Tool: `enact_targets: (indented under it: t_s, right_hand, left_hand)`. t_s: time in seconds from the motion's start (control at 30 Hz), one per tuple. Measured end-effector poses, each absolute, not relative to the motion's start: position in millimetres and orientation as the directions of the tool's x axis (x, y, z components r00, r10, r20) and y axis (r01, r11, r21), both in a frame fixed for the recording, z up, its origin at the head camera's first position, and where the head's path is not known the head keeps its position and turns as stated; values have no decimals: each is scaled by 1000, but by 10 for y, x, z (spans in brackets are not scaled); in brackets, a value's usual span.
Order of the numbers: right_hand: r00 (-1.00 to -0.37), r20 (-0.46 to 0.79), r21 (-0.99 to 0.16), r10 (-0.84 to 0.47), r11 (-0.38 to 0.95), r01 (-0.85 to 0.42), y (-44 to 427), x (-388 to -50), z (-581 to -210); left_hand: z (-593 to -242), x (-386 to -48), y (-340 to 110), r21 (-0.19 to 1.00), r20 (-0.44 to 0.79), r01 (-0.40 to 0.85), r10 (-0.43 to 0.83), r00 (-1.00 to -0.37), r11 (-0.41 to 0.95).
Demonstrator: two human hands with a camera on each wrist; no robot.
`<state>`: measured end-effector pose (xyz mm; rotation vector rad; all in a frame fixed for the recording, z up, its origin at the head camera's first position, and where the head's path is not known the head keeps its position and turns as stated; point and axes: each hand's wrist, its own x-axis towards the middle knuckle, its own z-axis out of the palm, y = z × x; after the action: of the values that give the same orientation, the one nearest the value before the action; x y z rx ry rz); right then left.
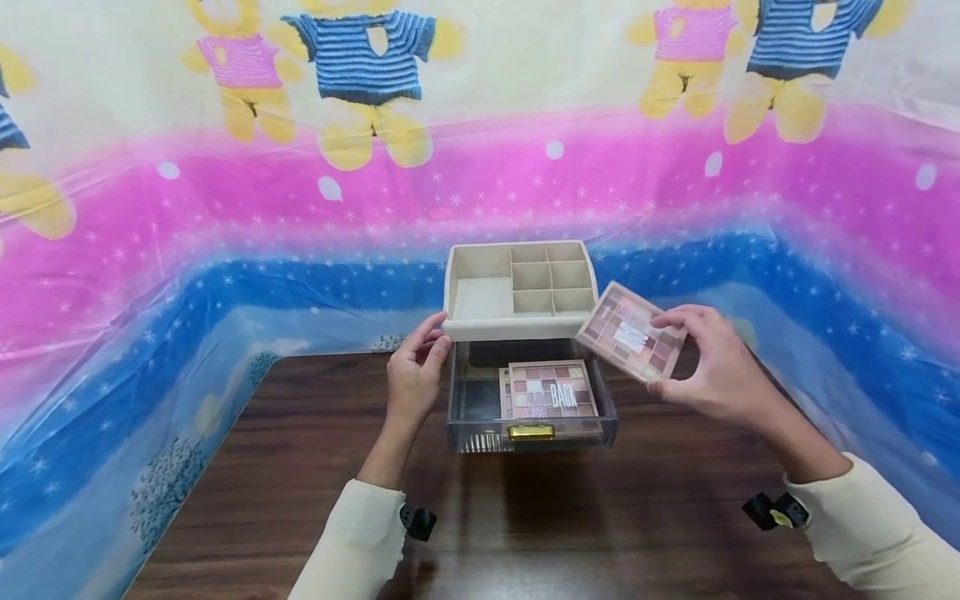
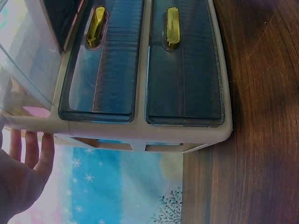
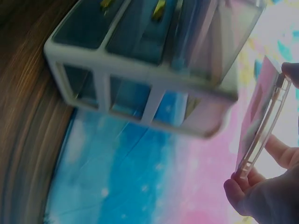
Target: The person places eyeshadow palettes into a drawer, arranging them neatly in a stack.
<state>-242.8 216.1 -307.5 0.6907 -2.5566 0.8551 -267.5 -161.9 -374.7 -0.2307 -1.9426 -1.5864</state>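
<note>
A cream drawer organizer stands on the table with its clear top drawer pulled out. Inside that drawer lie eyeshadow palettes, one overlapping another. My left hand touches the organizer's upper left side, and in the left wrist view its fingers reach along the side wall fairly straight. To the right, my right hand pinches another eyeshadow palette between thumb and fingers, tilted, beside the organizer's right corner. The right wrist view shows this held palette edge-on, apart from the organizer.
The organizer's open top has one large section and several small compartments. Two lower drawers with gold handles are closed. Dark wooden table lies around the base, and a patterned cloth hangs behind and at the sides.
</note>
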Motion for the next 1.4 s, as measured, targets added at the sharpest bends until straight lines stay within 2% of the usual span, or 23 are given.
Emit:
enact_targets:
  t_s: [0.13, 0.27, 0.43, 0.67, 0.87, 1.03, 1.13, 1.23, 1.4]
  right_hand:
    - [-761, 480, -390, -437, 671, -631, 1977, -2359, -3059]
    - [-731, 460, -341, -504, 660, -669, 1834, -2344, -3059]
    - [-719, 413, -349, -559, 632, -692, 1702, -2363, -3077]
    - [-666, 356, -386, -656, 546, -744, 1678, -2415, -3116]
    - [-673, 378, -360, -636, 569, -740, 1717, -2364, -3125]
    - [-665, 513, -318, -542, 600, -734, 1667, -2216, -3112]
    - [-590, 642, -246, -490, 597, -764, 1590, -2096, -3151]
    - [-464, 756, -143, -463, 575, -806, 1487, -1985, -3225]
    - [-269, 842, 34, -467, 545, -838, 1238, -1833, -3416]
  left_hand:
    - [-3752, -2665, -1622, 825, 557, 494, -243, -794, 275]
    - [-3754, -2667, -1622, 828, 549, 484, -239, -801, 282]
    - [-3766, -2670, -1611, 840, 530, 468, -235, -815, 275]
    - [-3786, -2676, -1580, 834, 540, 479, -227, -811, 273]
    - [-3772, -2661, -1571, 831, 548, 493, -222, -807, 259]
    - [-3747, -2655, -1579, 823, 563, 511, -235, -793, 247]
    - [-3737, -2654, -1587, 820, 569, 518, -238, -787, 244]
    - [-3731, -2654, -1594, 819, 569, 516, -235, -788, 252]
    - [-3735, -2654, -1609, 818, 568, 508, -240, -787, 269]
